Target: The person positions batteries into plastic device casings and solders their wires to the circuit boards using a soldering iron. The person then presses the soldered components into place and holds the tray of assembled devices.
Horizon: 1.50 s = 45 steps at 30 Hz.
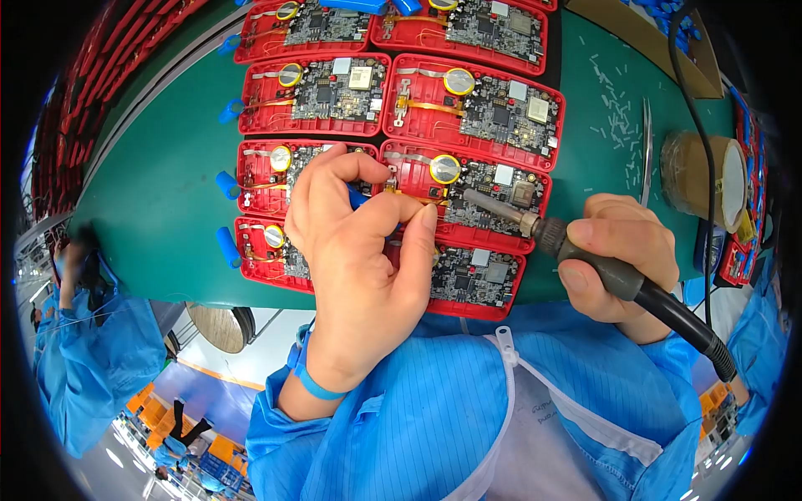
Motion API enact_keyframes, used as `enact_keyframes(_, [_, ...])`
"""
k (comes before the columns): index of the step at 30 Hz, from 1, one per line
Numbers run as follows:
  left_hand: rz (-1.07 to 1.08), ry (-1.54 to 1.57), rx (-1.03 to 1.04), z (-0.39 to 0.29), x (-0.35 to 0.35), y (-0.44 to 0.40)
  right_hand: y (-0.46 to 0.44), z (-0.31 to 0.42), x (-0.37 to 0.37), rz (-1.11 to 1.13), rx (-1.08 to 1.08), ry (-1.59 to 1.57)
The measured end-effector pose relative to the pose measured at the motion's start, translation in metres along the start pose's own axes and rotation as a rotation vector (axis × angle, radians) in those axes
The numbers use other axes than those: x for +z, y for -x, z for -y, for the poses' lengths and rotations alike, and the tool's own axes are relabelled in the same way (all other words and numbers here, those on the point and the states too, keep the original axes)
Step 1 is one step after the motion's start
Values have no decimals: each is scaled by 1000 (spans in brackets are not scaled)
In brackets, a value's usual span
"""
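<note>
My right hand point(622, 255) grips a soldering iron point(606, 265) by its dark handle. Its metal tip points left, over the circuit board point(493, 188) in a red plastic casing point(530, 238). Thumb and forefinger of my left hand point(359, 234) are pinched together at that board's left edge, close to thin wires; what lies between the fingertips is too small to make out. Part of a blue cylinder point(357, 198) shows under the left fingers. A yellow-rimmed coin cell point(444, 169) sits just above the pinch. My left hand covers parts of the neighbouring casings.
More red casings with boards lie in two columns on the green mat point(159, 200). Blue cylinders point(227, 247) stick out at their left. White slivers point(618, 117), tweezers point(647, 150), a tape roll point(706, 179) and a cardboard box point(702, 63) lie right. A person point(96, 351) is at left.
</note>
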State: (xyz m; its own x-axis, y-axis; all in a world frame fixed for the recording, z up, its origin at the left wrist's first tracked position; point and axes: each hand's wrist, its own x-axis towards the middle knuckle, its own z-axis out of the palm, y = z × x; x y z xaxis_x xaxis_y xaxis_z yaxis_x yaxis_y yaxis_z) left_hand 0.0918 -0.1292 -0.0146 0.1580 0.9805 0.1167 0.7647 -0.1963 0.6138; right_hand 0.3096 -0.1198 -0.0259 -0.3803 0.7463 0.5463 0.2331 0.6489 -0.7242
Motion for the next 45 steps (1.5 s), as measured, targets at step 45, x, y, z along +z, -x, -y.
enact_keyframes(45, [-14,-46,18,1,2,-3,-2,0,2,7,-6,20])
